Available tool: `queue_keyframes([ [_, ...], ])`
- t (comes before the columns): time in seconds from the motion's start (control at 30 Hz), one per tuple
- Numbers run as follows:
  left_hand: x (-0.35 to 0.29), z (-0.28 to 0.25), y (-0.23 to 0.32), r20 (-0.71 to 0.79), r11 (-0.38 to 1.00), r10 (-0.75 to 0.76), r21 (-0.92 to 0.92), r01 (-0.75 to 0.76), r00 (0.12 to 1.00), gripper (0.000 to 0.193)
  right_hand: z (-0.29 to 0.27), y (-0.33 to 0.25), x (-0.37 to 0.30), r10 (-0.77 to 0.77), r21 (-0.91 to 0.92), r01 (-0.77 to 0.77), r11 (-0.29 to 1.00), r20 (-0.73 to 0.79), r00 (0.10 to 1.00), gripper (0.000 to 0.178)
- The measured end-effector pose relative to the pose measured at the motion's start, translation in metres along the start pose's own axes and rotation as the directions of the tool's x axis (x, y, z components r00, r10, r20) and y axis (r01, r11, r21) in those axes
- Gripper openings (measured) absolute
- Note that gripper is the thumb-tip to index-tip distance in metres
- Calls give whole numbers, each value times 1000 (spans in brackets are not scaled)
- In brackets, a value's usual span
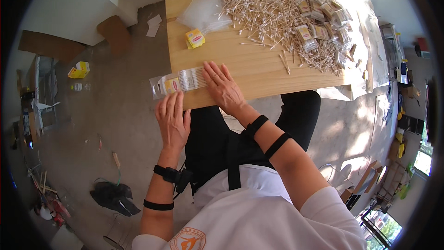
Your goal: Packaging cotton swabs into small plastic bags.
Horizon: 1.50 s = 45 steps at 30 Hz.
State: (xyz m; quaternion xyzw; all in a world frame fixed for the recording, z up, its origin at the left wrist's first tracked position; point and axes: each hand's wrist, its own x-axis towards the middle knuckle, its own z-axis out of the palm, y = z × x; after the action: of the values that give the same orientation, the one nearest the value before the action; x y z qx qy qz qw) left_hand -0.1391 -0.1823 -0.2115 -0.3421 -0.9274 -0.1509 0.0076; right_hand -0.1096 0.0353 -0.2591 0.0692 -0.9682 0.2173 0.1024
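Note:
A clear plastic packet of cotton swabs (187, 79) with a yellow label card lies flat at the table's near left corner. Its header end, with a hang hole, sticks out past the left edge. My left hand (173, 119) has its fingers stretched out, the tips touching the packet's near side by the label; the thumb stands apart. On the packet's right end rests my right hand (224, 88), laid flat with fingers extended, covering that end. Just beyond the packet sits a small stack of yellow label cards (195, 39).
A big heap of loose cotton swabs (259, 4) covers the far part of the wooden table (259, 71). Filled packets (319, 30) are piled at its right. Clear plastic bags (205, 13) lie at the far left. On the floor stands a yellow box (79, 70).

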Motion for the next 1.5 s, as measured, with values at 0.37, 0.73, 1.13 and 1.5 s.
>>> queue_keyframes([
  [0.37,32,19,21,-83,945,-222,-265,193,972,24,4,-2,0,24,9,-24,1000,9,1000,54],
  [0.73,54,28,16,-109,956,-238,-204,213,965,6,3,-2,1,31,13,-31,999,10,999,53],
  [1.13,61,38,12,-126,975,-193,-134,176,973,10,2,-2,0,52,49,-53,997,18,998,59],
  [1.5,62,35,11,-212,994,-89,-89,71,973,10,2,0,-2,81,144,-70,987,-67,994,60],
])
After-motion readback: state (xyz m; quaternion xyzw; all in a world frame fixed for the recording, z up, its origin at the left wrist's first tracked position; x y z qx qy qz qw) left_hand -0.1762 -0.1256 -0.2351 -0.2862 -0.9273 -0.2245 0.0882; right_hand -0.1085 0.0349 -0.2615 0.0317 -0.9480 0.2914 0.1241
